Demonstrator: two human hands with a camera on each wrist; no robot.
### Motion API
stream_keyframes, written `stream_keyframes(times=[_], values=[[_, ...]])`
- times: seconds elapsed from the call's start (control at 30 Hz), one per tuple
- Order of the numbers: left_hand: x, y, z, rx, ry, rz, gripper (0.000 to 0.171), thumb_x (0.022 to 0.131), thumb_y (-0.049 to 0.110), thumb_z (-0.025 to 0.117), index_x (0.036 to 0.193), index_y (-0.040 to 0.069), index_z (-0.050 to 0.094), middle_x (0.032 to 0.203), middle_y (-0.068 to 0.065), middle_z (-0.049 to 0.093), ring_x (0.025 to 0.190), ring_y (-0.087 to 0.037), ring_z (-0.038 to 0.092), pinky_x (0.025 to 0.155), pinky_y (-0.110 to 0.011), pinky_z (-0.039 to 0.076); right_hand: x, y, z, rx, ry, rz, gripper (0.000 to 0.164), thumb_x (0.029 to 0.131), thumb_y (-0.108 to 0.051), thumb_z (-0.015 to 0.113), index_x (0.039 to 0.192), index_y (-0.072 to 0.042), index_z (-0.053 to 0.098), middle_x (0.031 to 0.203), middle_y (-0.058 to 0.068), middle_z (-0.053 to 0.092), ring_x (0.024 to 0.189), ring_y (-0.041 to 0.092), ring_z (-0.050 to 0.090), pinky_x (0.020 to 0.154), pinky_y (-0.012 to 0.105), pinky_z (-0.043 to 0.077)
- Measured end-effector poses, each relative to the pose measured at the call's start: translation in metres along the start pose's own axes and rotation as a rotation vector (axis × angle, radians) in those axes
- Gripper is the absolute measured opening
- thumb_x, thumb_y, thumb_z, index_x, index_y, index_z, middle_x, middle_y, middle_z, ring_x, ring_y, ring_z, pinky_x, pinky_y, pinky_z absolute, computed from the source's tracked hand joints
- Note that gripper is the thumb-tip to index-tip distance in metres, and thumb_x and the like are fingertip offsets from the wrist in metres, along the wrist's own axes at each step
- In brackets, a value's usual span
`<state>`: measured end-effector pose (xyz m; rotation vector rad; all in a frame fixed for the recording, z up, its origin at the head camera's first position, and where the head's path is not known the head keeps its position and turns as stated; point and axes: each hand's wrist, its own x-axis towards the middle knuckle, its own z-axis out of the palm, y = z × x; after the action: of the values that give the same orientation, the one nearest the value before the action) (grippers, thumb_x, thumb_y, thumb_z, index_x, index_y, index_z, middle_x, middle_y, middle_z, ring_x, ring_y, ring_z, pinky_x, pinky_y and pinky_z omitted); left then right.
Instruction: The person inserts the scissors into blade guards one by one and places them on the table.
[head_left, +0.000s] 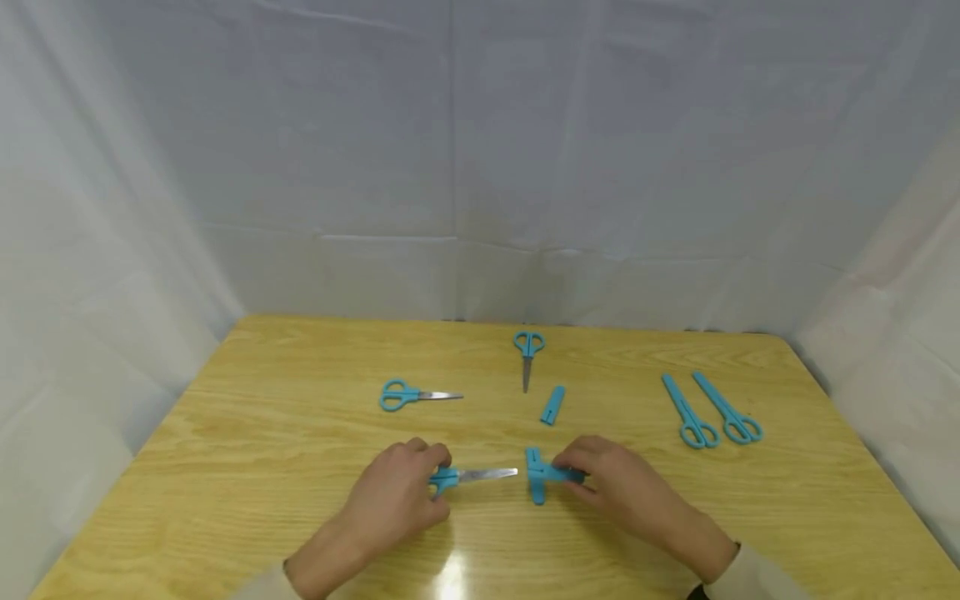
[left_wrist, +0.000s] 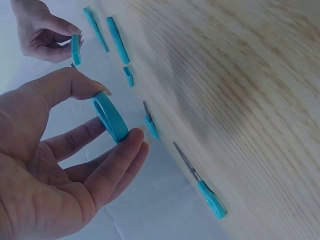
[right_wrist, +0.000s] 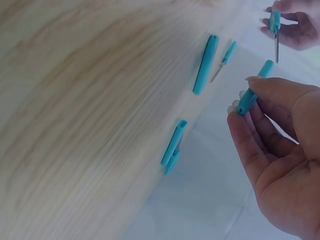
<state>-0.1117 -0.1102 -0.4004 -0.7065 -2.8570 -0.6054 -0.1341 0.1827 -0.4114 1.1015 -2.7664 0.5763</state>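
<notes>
the loose cover [head_left: 536, 493], a blue scissor cover, lies on the wooden worktop [head_left: 262, 467] between the two hands. to its left, the left hand [head_left: 397, 496] has thumb and fingers bent round the blue handle of the held scissors [head_left: 445, 478]; their bare blades point right, and in the head view the tip stops just short of the loose cover. to the right of the loose cover, the right hand [head_left: 630, 483] pinches the held cover [head_left: 558, 472] between thumb and fingertips. in the head view the held cover's left end overlaps the loose cover, though the wrist views show both held things raised off the worktop. so the scissors sit left of the landmark and the held cover at its right, blade and cover still apart.

beyond the loose cover and slightly right lies a slanted cover [head_left: 553, 406]. farther beyond, bare scissors [head_left: 528, 354] point back towards it. beyond and left lie another bare pair [head_left: 405, 395]. well to its right lie two pairs of covered scissors [head_left: 687, 412], side by side.
</notes>
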Motion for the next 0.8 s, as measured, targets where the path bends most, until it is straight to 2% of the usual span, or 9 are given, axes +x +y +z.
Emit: stream_keyframes(times=[0.3,0.6,0.8], values=[[0.000,0.004,0.004,0.040,0.027,0.033,0.027,0.060,0.006,0.064,0.087,0.008,0.068,0.079,-0.001,0.060,0.068,-0.014,0.053,0.057,-0.026,0.043,0.000,-0.006,0.004,-0.025,0.001,-0.016,0.019,0.084,-0.016,0.074,0.103,-0.011,0.071,0.102,-0.002,0.065,0.093,0.012,0.061,0.077,0.029,0.053],[-0.001,0.004,0.005,0.028,-0.002,0.039,0.028,0.061,0.006,0.065,0.088,0.007,0.068,0.078,-0.001,0.060,0.066,-0.013,0.052,0.056,-0.025,0.042,0.001,-0.010,0.005,-0.016,-0.032,-0.027,0.021,0.084,-0.015,0.074,0.104,-0.012,0.071,0.103,-0.004,0.064,0.096,0.013,0.060,0.079,0.029,0.052],[-0.001,0.005,0.008,0.029,0.008,0.054,0.029,0.059,0.005,0.065,0.088,0.007,0.068,0.076,0.000,0.058,0.065,-0.013,0.050,0.055,-0.026,0.042,0.001,-0.012,0.006,-0.020,-0.034,-0.030,0.021,0.083,-0.017,0.075,0.103,-0.013,0.071,0.102,-0.004,0.064,0.096,0.013,0.060,0.078,0.030,0.053]])
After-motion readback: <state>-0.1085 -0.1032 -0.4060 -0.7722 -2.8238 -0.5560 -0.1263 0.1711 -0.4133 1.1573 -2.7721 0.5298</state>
